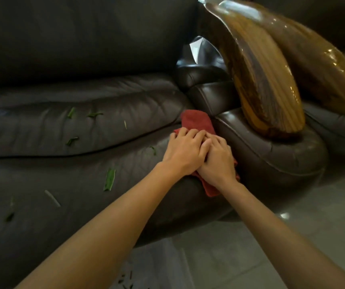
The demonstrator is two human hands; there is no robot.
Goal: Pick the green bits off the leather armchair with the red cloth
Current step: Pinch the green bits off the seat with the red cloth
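Over on the left, small green bits [109, 182] lie scattered on the seat of the dark leather armchair [84, 126]. Some sit far back on the cushion, and some sit near the front edge. They look thin and light, like cut pieces of leaf, so a soft push should move them. They may slide easily on the smooth, shiny leather.

Moving right, the left hand [185, 152] rests flat on the red cloth [196, 120]. Its fingers are spread and press down, not curled into a fist. The right hand [219, 163] lies just beside it, touching it, and also presses on the cloth. Neither hand clearly pinches the cloth; both seem to hold it down.

The red cloth sits on the seat, right next to the padded arm of the chair. It looks soft and floppy, so it should bunch up easily. Grabbing it in the middle would make a good pad for catching the bits.

Farther right, a big shiny wooden piece [267, 84] leans on the chair arm.
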